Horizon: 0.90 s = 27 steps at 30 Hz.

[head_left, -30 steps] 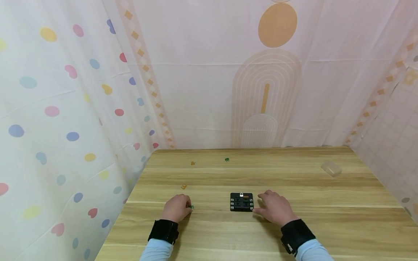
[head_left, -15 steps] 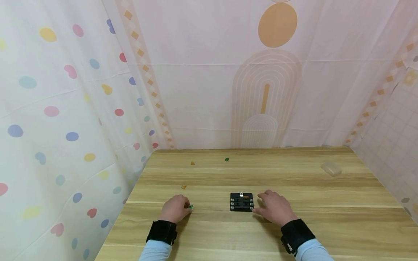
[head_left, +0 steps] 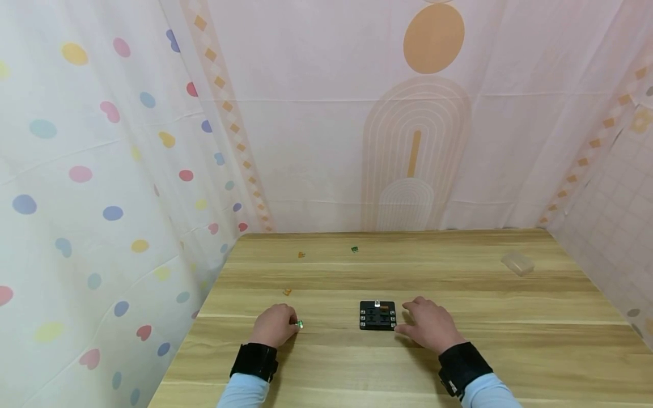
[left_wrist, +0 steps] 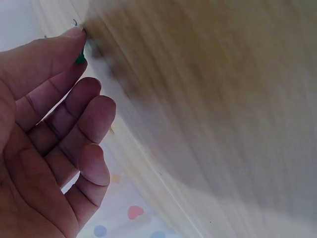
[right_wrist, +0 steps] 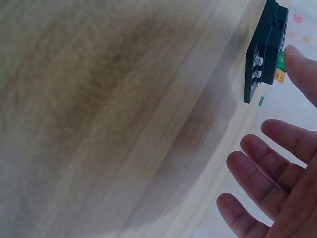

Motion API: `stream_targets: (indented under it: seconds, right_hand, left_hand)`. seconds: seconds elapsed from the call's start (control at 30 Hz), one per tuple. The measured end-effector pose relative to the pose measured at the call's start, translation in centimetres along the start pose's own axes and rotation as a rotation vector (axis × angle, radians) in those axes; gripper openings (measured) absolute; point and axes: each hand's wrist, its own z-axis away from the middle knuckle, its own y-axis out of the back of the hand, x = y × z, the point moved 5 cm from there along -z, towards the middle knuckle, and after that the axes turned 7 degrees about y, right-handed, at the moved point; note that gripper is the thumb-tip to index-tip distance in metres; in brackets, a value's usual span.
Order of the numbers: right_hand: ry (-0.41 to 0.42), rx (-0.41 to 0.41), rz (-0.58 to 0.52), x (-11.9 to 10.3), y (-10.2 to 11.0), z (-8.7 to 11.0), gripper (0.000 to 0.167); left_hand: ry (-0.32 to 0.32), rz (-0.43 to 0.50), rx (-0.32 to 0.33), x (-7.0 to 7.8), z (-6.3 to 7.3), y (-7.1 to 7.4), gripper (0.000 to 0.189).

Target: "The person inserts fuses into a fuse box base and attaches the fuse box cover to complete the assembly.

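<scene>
My left hand (head_left: 275, 326) pinches a small green blade fuse (head_left: 300, 324) between thumb and forefinger, low over the table left of centre. In the left wrist view the green fuse (left_wrist: 80, 57) is mostly covered by the thumb, and the other fingers curl loosely. A black fuse block (head_left: 377, 316) with metal screws along its sides lies flat to the right of it. An orange fuse (head_left: 384, 307) sits in the block; the right wrist view also shows a green fuse (right_wrist: 281, 61) in it. At the block's right edge is my right hand (head_left: 428, 324), fingers spread and holding nothing.
Two orange fuses, one nearer (head_left: 288, 292) and one farther (head_left: 301, 255), lie on the wooden table (head_left: 459, 283). Another green fuse (head_left: 354, 249) is near the back edge. A clear plastic cover (head_left: 517, 263) lies at the back right. Patterned curtains (head_left: 316, 141) hang around the table.
My left hand shifts very slightly left and back, and the green fuse in its fingertips shows a little more. The right hand and the fuse block stay where they were.
</scene>
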Motion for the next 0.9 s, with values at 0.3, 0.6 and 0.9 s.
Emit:
stream_targets:
  seconds: [0.3,0.6,0.9]
  right_hand:
    - [-0.005,-0.012,-0.004,-0.2,0.2,0.0,0.056]
    - [0.0,-0.011,0.001,-0.3,0.4,0.0,0.056]
    - [-0.006,-0.007,0.014,-0.3,0.5,-0.1,0.055]
  left_hand:
    - [-0.025,0.028,-0.005,0.4,0.0,0.1,0.029]
    - [-0.036,0.031,-0.015,1.3,-0.1,0.5,0.028]
    - [-0.04,0.027,-0.029,2.7,-0.6,0.7,0.028]
